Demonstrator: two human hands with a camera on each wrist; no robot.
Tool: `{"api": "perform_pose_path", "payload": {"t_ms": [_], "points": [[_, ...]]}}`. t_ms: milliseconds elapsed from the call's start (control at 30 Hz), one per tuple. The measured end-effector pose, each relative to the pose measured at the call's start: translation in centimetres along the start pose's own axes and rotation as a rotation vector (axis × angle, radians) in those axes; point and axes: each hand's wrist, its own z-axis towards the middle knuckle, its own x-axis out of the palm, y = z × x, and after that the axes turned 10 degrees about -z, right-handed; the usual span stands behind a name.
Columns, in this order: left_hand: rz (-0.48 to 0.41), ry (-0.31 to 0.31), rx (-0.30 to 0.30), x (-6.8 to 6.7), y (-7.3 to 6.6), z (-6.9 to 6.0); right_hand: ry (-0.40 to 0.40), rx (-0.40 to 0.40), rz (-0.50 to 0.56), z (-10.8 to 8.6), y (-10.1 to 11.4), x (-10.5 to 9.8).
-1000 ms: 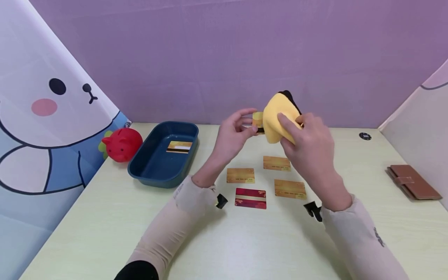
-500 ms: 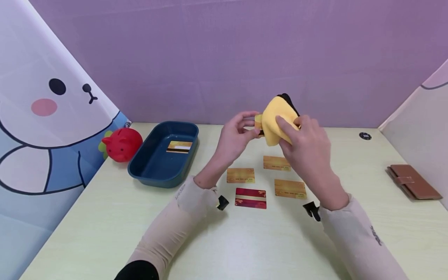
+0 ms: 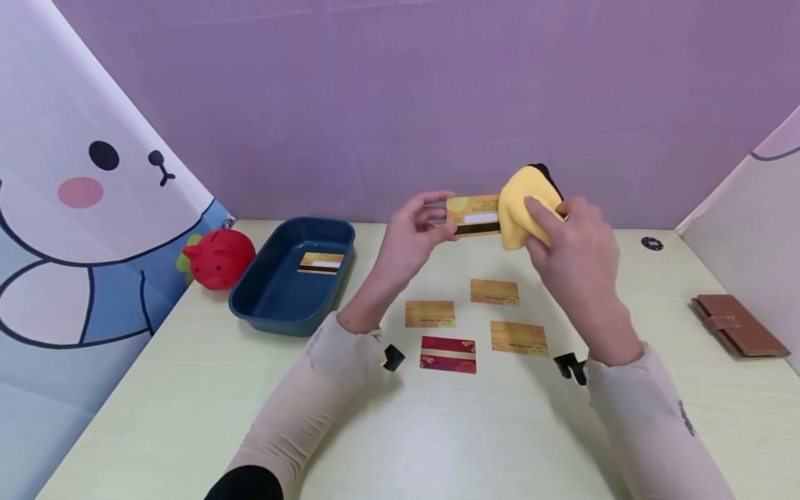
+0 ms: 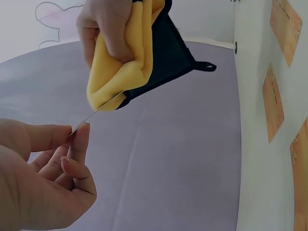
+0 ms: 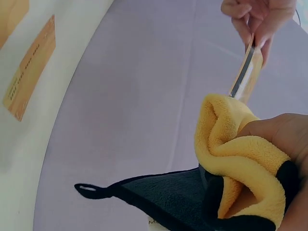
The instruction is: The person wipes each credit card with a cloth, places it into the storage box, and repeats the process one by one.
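Observation:
Above the back of the table, my left hand (image 3: 406,243) pinches one end of a gold bank card (image 3: 475,214) between thumb and fingers. Its side with the black stripe and white strip shows in the head view. My right hand (image 3: 578,253) grips a folded cleaning cloth (image 3: 523,198), yellow on one face and dark grey on the other. The card's right end is hidden in the cloth's yellow fold. In the right wrist view, the cloth (image 5: 236,144) is bunched under the thumb, and its dark corner with a loop hangs free.
Below the hands lie several gold cards (image 3: 430,314) and a red card (image 3: 447,355). To the left, a blue tray (image 3: 262,278) holds another gold card (image 3: 320,263) beside a red piggy bank (image 3: 221,258). A brown wallet (image 3: 740,324) and black chip (image 3: 652,243) lie right.
My right hand has slid the cloth to the right along the card, so more of the card's striped side shows. My left hand has shifted slightly left, still pinching the card.

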Motion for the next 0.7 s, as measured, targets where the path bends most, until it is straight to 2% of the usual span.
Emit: {"api": "perform_pose_path", "payload": {"t_ms": [267,433,533,633,700], "points": [[-0.037,-0.004,0.029,-0.6,-0.9,-0.4,0.048,0.051,0.021,0.8,-0.6,-0.2],[-0.034,-0.039,0.035,-1.3,-1.8,0.0,0.025,0.066,0.035,0.4,-1.5,-0.6],[0.018,-0.094,0.018,-3.3,-3.1,1.1,0.014,0.082,0.033,0.2,-2.1,-1.0],[0.142,-0.145,-0.017,-6.7,-4.2,2.5,0.003,0.091,0.023,0.1,-2.6,-1.4],[0.252,-0.169,-0.068,-9.3,-4.4,3.4,-0.004,0.087,0.015,0.0,-2.8,-1.7]]}}
